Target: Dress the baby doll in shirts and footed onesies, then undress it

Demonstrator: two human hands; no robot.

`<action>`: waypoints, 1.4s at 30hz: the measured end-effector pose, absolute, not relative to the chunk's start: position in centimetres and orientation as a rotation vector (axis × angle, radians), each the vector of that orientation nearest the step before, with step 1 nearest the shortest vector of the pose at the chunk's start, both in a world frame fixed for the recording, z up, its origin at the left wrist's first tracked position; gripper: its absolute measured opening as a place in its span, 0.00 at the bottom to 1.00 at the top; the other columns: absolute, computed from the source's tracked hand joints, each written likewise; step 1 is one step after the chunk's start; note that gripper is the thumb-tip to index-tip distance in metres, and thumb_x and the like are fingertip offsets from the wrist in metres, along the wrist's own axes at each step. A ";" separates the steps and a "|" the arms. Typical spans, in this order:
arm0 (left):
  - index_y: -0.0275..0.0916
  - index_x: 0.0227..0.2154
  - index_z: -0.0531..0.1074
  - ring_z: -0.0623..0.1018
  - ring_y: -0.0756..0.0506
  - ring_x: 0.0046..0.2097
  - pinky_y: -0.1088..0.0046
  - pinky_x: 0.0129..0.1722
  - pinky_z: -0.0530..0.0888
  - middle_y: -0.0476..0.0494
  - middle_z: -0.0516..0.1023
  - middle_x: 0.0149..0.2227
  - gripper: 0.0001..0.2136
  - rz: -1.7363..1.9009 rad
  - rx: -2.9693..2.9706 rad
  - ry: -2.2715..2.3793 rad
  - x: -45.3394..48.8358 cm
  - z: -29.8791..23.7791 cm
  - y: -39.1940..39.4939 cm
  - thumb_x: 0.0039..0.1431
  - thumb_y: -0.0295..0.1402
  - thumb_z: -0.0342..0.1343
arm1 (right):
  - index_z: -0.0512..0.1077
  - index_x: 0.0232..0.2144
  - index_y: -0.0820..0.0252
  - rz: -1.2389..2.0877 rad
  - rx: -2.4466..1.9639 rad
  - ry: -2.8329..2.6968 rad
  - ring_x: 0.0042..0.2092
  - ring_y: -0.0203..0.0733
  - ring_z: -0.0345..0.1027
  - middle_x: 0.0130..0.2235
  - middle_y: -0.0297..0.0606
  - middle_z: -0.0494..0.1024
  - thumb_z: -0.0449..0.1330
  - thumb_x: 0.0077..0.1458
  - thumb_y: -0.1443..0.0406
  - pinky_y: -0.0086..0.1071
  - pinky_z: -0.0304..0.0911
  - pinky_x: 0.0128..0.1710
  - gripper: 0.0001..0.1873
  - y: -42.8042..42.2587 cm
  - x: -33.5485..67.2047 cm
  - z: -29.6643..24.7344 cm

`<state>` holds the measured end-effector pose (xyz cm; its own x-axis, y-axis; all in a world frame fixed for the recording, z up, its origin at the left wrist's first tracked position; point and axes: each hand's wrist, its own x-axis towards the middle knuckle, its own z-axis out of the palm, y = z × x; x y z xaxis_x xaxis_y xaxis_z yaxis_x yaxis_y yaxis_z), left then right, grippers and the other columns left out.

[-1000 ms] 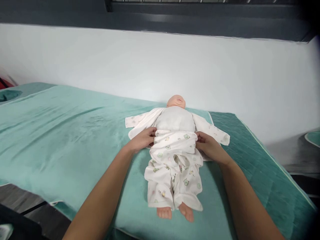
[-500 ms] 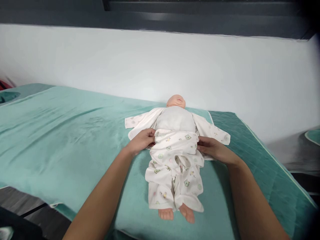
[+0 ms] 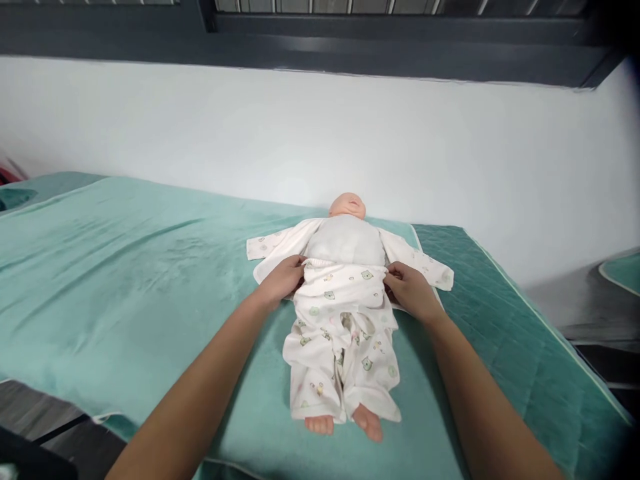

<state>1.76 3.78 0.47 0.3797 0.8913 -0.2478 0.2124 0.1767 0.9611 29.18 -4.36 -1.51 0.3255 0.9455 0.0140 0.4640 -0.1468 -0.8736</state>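
A baby doll point(image 3: 347, 205) lies on its back, head toward the wall and feet toward me. It wears white print pants point(image 3: 340, 300) with an opening at the crotch, pulled up to the belly. Its white jacket point(image 3: 417, 260) is spread open at both sides, baring the grey cloth torso point(image 3: 345, 240). My left hand point(image 3: 286, 277) pinches the pants' waistband at the doll's side on my left. On the opposite side, my right hand point(image 3: 407, 287) grips the waistband with closed fingers. Both hands' fingertips are partly hidden by the fabric.
Beneath the doll is a light green sheet point(image 3: 125, 280) over the bed. A darker green quilted cover point(image 3: 500, 333) shows at the right. Behind stands a white wall point(image 3: 250, 133), with a dark frame point(image 3: 350, 47) above it. Grey floor point(image 3: 30, 407) appears at lower left.
My right hand has risen from beside the pants to their waistband edge, which now lies straighter across the belly. My left hand stays at the waist. The view has tilted up slightly.
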 end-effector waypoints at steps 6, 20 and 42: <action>0.37 0.35 0.74 0.74 0.48 0.36 0.73 0.37 0.72 0.46 0.74 0.34 0.11 0.532 1.322 0.796 1.4 2.4 6.0 0.46 0.28 0.61 | 0.69 0.34 0.54 0.779 -1.551 -1.382 0.35 0.42 0.69 0.31 0.32 0.76 0.61 0.46 0.64 0.33 0.64 0.34 0.10 -4.4 29.1 -1.9; 0.35 0.50 0.72 0.80 0.46 0.37 0.75 0.36 0.76 0.40 0.81 0.40 0.22 0.696 1.067 0.585 2.6 0.2 6.6 0.49 0.24 0.63 | 0.73 0.35 0.54 1.200 -1.075 -0.938 0.34 0.39 0.73 0.36 0.32 0.79 0.66 0.45 0.68 0.31 0.65 0.32 0.11 -4.3 28.2 -1.1; 0.41 0.56 0.69 0.81 0.44 0.45 0.69 0.46 0.77 0.40 0.80 0.49 0.22 0.650 1.067 0.650 2.5 -0.3 6.1 0.58 0.32 0.60 | 0.73 0.36 0.53 1.318 -1.036 -0.939 0.37 0.40 0.74 0.39 0.33 0.80 0.68 0.48 0.61 0.34 0.68 0.37 0.12 -4.0 29.0 -1.8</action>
